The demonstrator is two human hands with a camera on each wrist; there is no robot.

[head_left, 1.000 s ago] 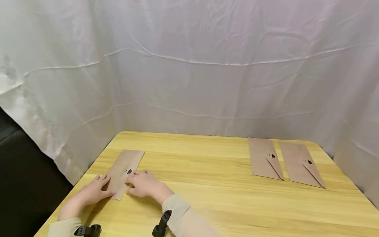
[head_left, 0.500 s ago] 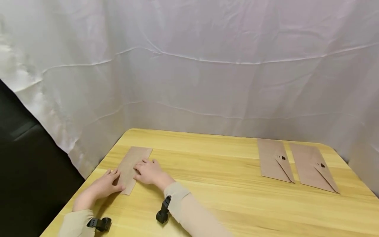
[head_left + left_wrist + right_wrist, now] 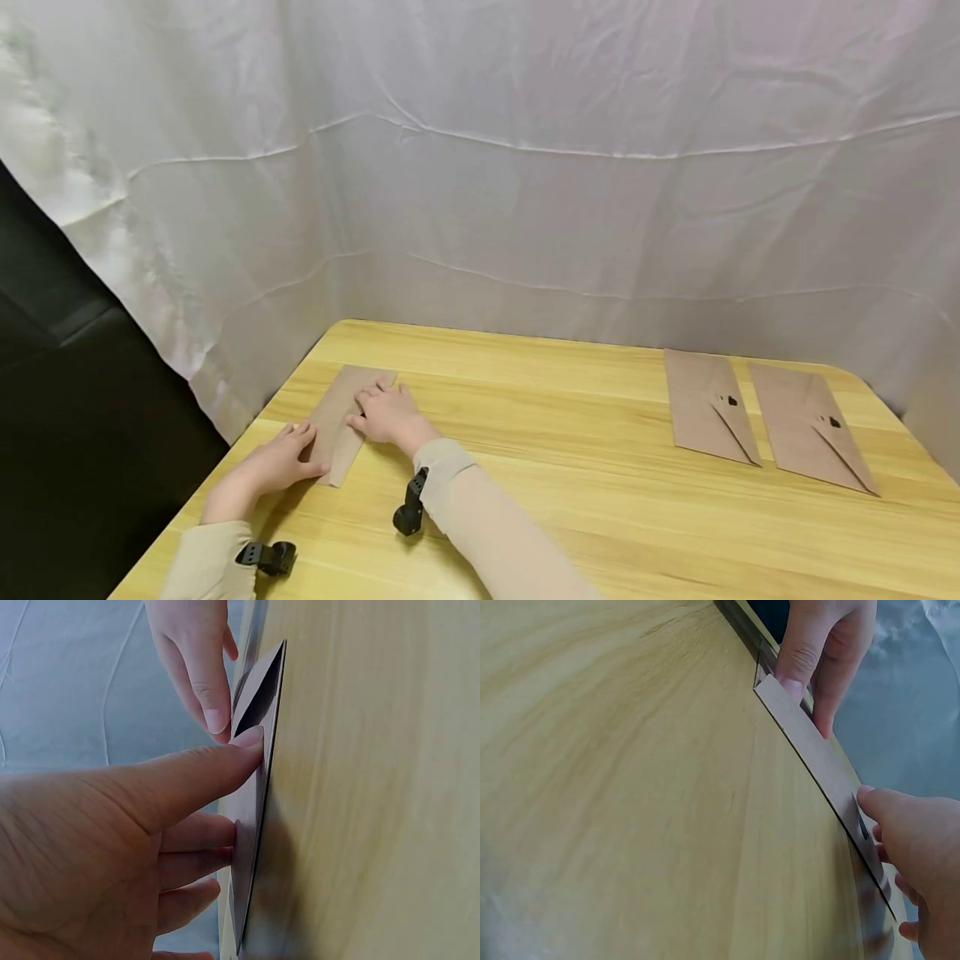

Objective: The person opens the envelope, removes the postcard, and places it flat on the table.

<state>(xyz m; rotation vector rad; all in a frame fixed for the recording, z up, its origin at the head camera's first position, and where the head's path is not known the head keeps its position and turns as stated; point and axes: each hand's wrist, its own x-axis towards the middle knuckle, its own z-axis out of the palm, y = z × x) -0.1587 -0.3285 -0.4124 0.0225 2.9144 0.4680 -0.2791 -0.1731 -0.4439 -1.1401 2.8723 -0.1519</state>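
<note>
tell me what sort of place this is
Probably an indoor recording setup, a screened-off tabletop workspace: a pale curtain hangs behind the wooden table, and the person wears a small black camera on each wrist.

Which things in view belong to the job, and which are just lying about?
In the job:
Brown paper piece, both hands on it
Left hand
Right hand
Table, as work surface

Apparently just lying about:
Brown envelope on the right, untouched, perhaps same batch
Second envelope beside it, likewise
White curtain, backdrop only
</note>
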